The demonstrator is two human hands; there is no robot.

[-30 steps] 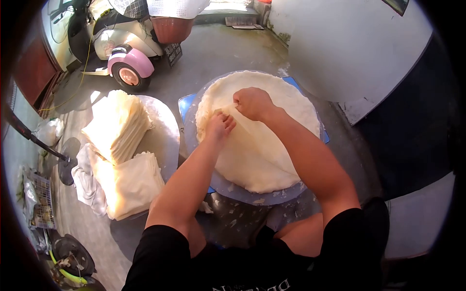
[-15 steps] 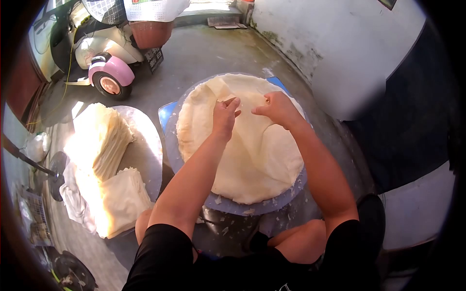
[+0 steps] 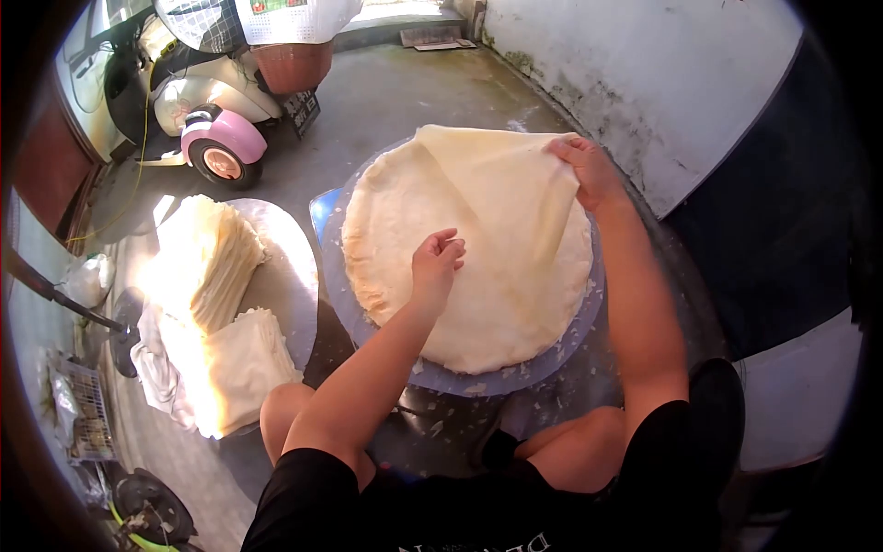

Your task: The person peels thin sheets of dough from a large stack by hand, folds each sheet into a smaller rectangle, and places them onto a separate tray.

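Observation:
A pile of thin round dough sheets [image 3: 395,221] lies on a round grey board [image 3: 336,276] in front of me. My right hand [image 3: 589,170] pinches the far right edge of the top dough sheet [image 3: 501,175], which is lifted and pulled taut into folds. My left hand [image 3: 437,270] hovers over the middle left of the pile, its fingers curled together with nothing visible in them. To the left, a second round board [image 3: 290,267] carries a tall stack of folded sheets [image 3: 207,262] and a lower stack of folded sheets [image 3: 244,363].
A pale cloth [image 3: 158,373] hangs by the folded stacks. A scooter with a pink fender [image 3: 225,138] stands at the upper left, near a reddish-brown basket [image 3: 292,66]. A white wall [image 3: 635,83] runs along the right. Scraps dot the floor below the board.
My right hand has moved outward and away to the right, drawing the sheet's edge up with it. My left hand has come back toward me, apart from the sheet's far edge.

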